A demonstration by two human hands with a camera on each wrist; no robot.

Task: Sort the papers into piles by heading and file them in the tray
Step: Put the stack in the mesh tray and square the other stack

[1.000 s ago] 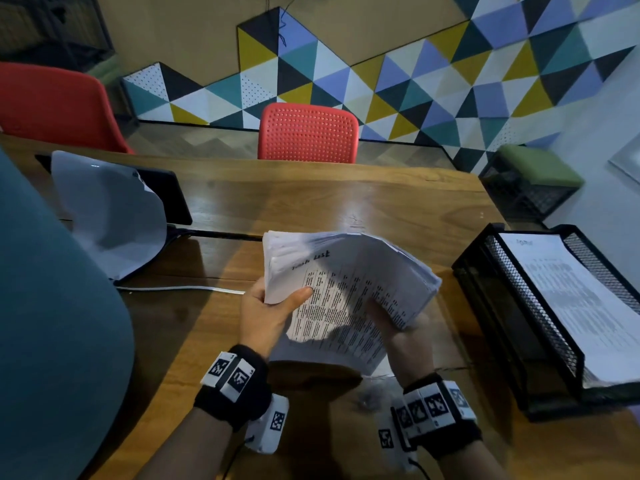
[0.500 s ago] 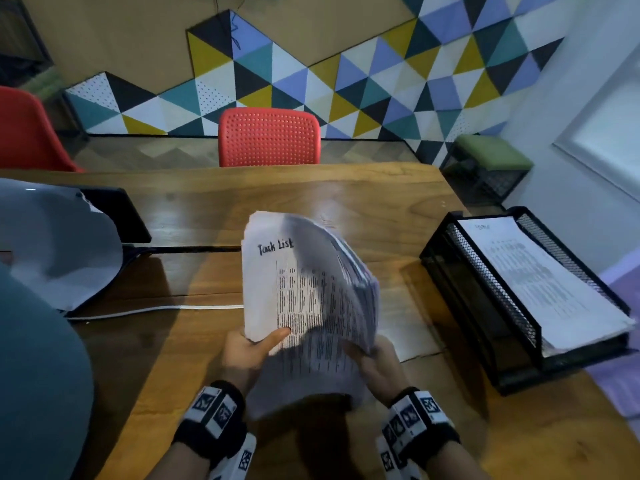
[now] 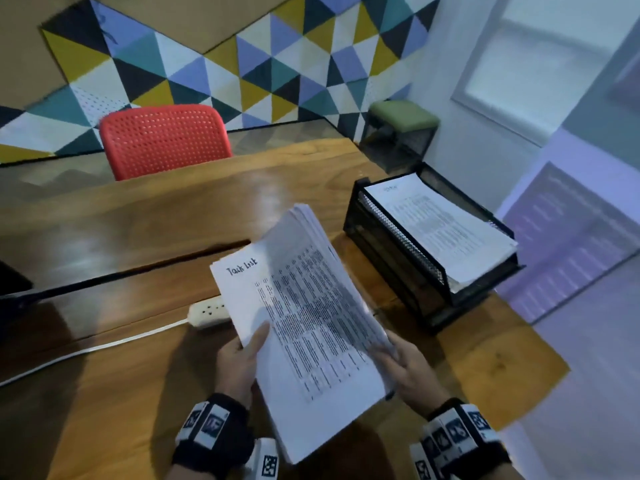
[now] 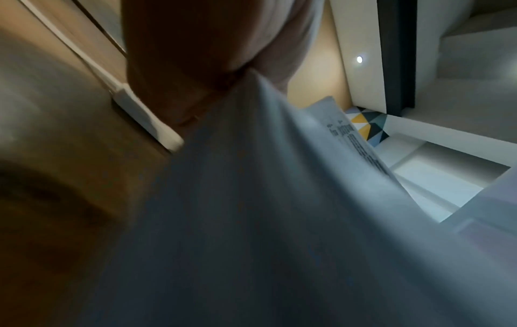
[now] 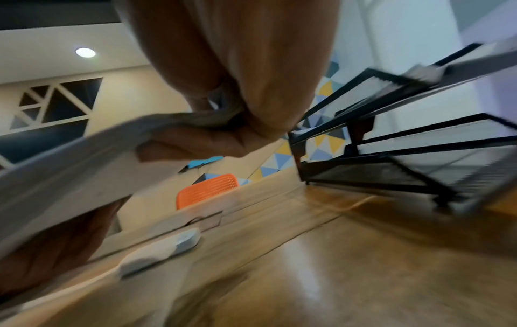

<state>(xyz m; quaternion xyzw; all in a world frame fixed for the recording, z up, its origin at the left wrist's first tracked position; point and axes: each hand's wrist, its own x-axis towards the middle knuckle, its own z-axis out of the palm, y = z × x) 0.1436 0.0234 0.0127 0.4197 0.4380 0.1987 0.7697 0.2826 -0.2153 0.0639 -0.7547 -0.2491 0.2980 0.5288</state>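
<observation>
The thick, floppy stack of papers (image 3: 311,327) looks hefty and apt to fan, so each grip, left hand (image 3: 239,362) and right hand (image 3: 408,368), clasps a lower side edge.

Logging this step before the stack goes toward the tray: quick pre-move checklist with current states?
1. Left hand grips the thick white stack of printed papers, thumb on the top sheet: ok.
2. Right hand grips the stack's right edge: ok.
3. Top sheet heading readable, "Task List": ok.
4. Heading matches the sheet already in the top tier of the black wire-mesh tray: cannot tell, that heading is blurred.
5. Lower tray tiers free: cannot tell, the view into them is too dark.
6. Stack clear of the white power strip on the wooden table: ok, held above it.
</observation>
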